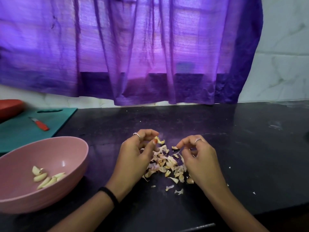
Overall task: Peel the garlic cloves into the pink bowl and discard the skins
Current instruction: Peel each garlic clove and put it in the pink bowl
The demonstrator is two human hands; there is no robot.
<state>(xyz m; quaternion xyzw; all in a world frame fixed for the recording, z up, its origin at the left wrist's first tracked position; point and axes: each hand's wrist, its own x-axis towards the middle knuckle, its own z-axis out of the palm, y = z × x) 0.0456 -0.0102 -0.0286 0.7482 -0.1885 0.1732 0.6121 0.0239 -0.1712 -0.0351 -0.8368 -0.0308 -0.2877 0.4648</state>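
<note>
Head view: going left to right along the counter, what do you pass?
Pink bowl → left hand → skins → right hand.

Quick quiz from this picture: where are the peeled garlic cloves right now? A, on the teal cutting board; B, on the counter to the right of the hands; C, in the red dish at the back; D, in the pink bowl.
D: the pale peeled cloves lie together inside the pink bowl, while only loose skins sit on the counter between the hands.
</note>
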